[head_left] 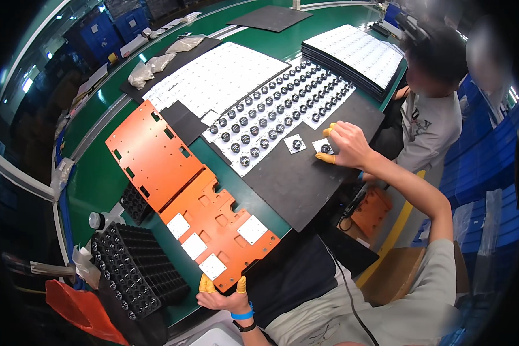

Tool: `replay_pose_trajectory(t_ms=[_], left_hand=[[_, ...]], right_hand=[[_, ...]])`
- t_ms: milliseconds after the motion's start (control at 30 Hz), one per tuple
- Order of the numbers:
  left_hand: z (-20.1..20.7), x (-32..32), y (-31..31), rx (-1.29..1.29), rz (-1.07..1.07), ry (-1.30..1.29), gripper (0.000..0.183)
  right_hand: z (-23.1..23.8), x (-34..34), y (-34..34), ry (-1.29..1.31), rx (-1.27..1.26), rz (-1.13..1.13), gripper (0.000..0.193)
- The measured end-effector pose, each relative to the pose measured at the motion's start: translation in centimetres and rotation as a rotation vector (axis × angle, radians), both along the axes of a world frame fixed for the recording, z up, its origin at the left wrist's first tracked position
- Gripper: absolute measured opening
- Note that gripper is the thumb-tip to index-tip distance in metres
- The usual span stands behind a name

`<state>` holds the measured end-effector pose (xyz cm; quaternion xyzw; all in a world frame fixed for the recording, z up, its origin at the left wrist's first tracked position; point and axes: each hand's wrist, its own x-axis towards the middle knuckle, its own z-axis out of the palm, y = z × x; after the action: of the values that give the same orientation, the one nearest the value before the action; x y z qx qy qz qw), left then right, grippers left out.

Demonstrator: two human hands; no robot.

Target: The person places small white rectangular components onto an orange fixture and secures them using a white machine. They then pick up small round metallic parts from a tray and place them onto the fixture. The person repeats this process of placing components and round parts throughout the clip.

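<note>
The left hand (226,299) grips the orange frame's (191,192) near end while the right hand (352,144), thumb and finger around a lens plate (325,149) right of the frame, whether pinching I cannot tell, seems mid-pickup, likely needing a careful edge grip next.

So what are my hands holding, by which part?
Left hand: orange board, by its near end. Right hand: at a small white plate; grip can't be told.

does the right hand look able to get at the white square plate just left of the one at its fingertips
Likely yes: that white square plate lies near the right hand on the open black mat, though a second plate, at the hand's fingertips, lies between.
</note>
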<state>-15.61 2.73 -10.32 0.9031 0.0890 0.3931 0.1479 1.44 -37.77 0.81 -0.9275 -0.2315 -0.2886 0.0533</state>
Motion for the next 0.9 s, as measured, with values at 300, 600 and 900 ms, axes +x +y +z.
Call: replay_pose_trajectory(t_ms=[300,600,900], left_hand=[[0.3,-0.3,-0.2,-0.033,0.002,0.057,0.092],[0.2,0.0,-0.2,-0.028,-0.009,0.038,0.092],[0.1,-0.3,0.1,-0.034,0.003,0.027,0.092]], right_hand=[[-1.7,1.6,-2.2,0.171,0.048,-0.111,0.033],[-1.5,3.9,-1.6,0.133,0.134,0.017,0.020],[-1.5,5.7,0.8,0.086,0.104,0.008,0.011]])
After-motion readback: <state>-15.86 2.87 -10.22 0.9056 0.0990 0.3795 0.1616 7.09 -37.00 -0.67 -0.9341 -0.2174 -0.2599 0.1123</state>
